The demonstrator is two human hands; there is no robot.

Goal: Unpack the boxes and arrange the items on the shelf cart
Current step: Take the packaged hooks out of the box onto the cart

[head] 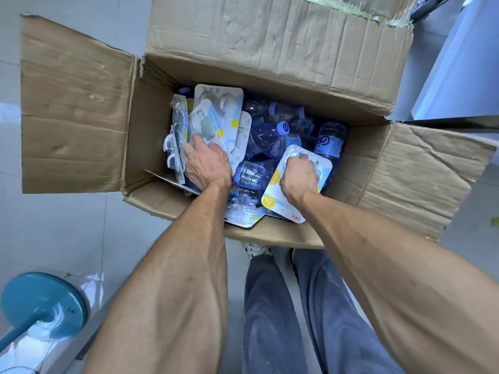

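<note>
An open cardboard box (pixel 270 49) stands on the floor in front of me, its flaps spread outward. Inside lie several plastic water bottles (pixel 330 140) with blue labels and several blister packs of hooks (pixel 216 103). My left hand (pixel 206 164) reaches into the left side of the box and grips a stack of blister packs, fingers wrapped over their edges. My right hand (pixel 299 176) is curled around one blister pack (pixel 272 201) with yellow dots, holding it tilted near the box's front wall.
A teal round lamp base (pixel 43 303) sits on the tiled floor at lower left, on clear plastic wrap. My legs and a shoe (pixel 256 249) stand just behind the box. A pale blue-grey surface (pixel 459 63) rises at the upper right.
</note>
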